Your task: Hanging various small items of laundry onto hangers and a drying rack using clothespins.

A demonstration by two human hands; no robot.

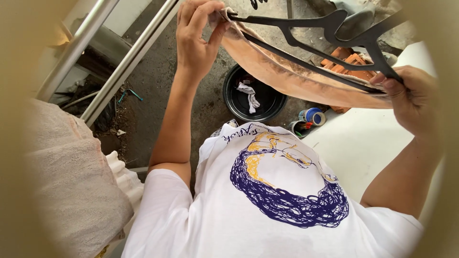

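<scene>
Holding a peach cloth on a dark hanger, seen from above

Blurring at both edges of the view hides much from us: a beige haze covers the left and right margins, and we cannot make out what causes it. Nearest to us is our white shirt (pixel 267 210) with its blue and yellow print, filling the lower middle. At the lower left a pale towel (pixel 71 181) is draped, its far end cut off by the haze.

Our left arm rises straight from the shoulder, and the left hand (pixel 197 36) pinches the corner of the peach cloth (pixel 287 76) against the tip of the dark hanger (pixel 330 33), thumb and fingers closed on both. Our right arm bends up from the elbow; the right hand (pixel 413 98) is closed around the hanger's other end, with the fingertips partly lost in the blur. The cloth sags between the two hands, under the hanger's bars. The hanger's hook is hard to tell from the dark shapes behind it.

Below the cloth, on the stained concrete floor (pixel 162 71), sits a black bucket (pixel 253 95) with a crumpled rag inside. Just beside it stand small cans (pixel 308 119). Orange bricks (pixel 351 64) show behind the hanger. Two metal rails (pixel 124 67) slant across the upper left.
</scene>
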